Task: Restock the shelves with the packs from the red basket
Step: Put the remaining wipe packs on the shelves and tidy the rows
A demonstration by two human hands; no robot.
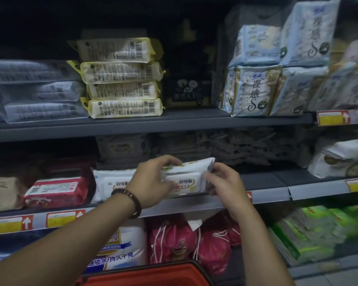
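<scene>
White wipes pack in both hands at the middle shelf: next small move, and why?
Probably push the white pack back and down onto the middle shelf, beside the matching pack on its left. Left hand and right hand hold its ends at the shelf edge, and the shelf to its right looks bare.

Two bare forearms, no sleeves in view. Left hand (151, 185) bare of rings, with a dark beaded bracelet (132, 201) round the wrist, its beads glossy and brownish-black. Right hand (225, 186) and wrist unadorned, fingernails short.
</scene>
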